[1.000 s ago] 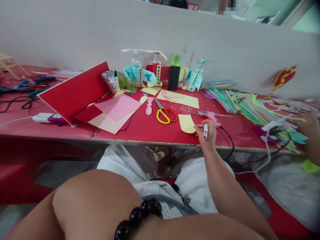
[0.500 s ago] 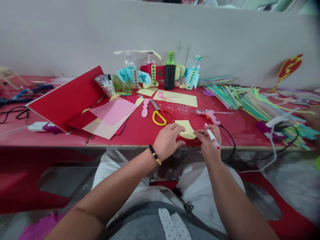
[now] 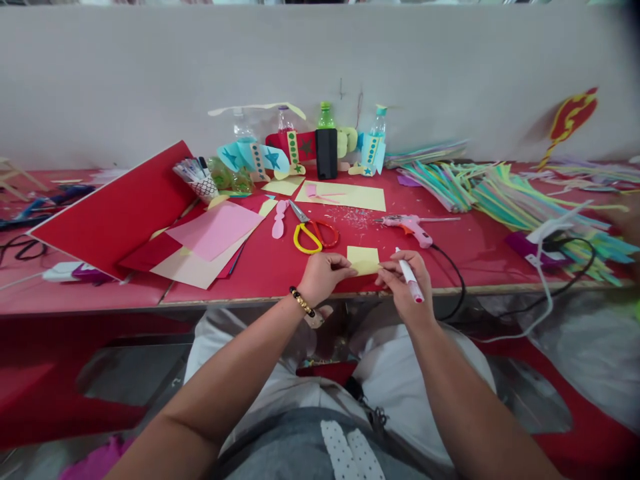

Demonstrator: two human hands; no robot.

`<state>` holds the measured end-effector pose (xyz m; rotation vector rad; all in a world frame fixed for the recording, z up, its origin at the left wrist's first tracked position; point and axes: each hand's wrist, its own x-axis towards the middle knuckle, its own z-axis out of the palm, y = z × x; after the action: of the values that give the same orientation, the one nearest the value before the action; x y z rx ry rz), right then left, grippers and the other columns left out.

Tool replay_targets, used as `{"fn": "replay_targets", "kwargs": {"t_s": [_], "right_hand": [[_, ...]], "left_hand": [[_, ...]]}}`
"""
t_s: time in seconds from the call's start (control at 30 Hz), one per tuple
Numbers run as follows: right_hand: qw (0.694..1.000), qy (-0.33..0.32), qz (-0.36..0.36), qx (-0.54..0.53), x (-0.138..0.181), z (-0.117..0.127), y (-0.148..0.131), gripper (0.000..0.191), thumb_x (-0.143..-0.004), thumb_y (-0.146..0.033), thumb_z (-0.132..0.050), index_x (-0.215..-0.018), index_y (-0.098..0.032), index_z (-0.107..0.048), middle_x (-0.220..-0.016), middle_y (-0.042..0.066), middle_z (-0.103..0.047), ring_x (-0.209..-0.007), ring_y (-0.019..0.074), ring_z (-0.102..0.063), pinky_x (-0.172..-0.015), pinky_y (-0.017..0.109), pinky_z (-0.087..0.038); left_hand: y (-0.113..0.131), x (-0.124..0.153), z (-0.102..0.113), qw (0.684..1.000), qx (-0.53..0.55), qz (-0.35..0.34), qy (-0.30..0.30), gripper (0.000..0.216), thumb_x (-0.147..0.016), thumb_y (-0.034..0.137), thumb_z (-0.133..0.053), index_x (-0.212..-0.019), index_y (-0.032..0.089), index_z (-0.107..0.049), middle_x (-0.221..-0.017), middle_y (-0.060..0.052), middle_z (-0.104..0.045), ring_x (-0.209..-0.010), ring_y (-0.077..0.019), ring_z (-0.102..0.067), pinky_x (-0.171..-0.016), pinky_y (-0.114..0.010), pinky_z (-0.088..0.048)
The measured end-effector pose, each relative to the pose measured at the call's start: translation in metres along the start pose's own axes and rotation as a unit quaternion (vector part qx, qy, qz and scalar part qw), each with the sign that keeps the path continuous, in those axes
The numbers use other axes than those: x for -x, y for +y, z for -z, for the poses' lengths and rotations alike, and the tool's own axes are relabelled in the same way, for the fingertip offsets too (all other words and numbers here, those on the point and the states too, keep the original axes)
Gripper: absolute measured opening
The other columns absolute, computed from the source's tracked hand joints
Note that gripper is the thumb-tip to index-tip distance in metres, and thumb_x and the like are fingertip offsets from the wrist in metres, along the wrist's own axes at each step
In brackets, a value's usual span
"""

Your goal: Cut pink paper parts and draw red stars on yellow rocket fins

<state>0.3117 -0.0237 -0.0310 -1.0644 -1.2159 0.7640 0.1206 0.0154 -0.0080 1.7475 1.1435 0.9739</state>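
1. Pale yellow paper [image 3: 363, 260] lies on the red tabletop near the front edge, in front of the person, with a straight-edged side showing; its lower part is partly hidden by the hands.
2. The left hand [image 3: 325, 277] sits at the paper's 9 o'clock side, with its fingers [image 3: 346, 268] curled and touching the edge, apparently holding it. The thumb is out of sight, so the firmness of the hold cannot be told.
3. The right hand [image 3: 403, 283] sits at 3 o'clock, its fingertips at the paper. Its curled fingers also hold a white marker [image 3: 409, 279] with a red end, angled toward the person. Whether the marker is capped is hard to make out.
4. No mark is visible on the exposed paper, though it is too small to be sure.
5. At 11 o'clock lie yellow-and-red scissors [image 3: 313, 233] with their blades closed, and at 1 o'clock a pink hot glue gun [image 3: 407, 227].
6. Further out, at 12 o'clock, decorated bottle crafts [image 3: 293, 150] look complete, while a loose yellow sheet [image 3: 345, 197] and pink sheet [image 3: 215, 230] appear unused.
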Motion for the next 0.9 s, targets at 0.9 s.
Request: {"fn": "replay_targets", "kwargs": {"t_s": [0.9], "right_hand": [[0.966,-0.005,0.103,0.235,0.009,-0.005,-0.003,0.013,-0.081,-0.028,-0.064,-0.092,-0.025,-0.056,-0.090,0.004,-0.069,-0.085,0.0223,-0.069,-0.080,0.036,-0.052]], "left_hand": [[-0.015,0.030,-0.001,0.945,-0.220,-0.241,0.003,0.015,-0.083,0.008,-0.061,-0.075,0.020,-0.068,-0.080,-0.002,-0.069,-0.079,-0.0158,-0.060,-0.074,-0.026,-0.045]]}}
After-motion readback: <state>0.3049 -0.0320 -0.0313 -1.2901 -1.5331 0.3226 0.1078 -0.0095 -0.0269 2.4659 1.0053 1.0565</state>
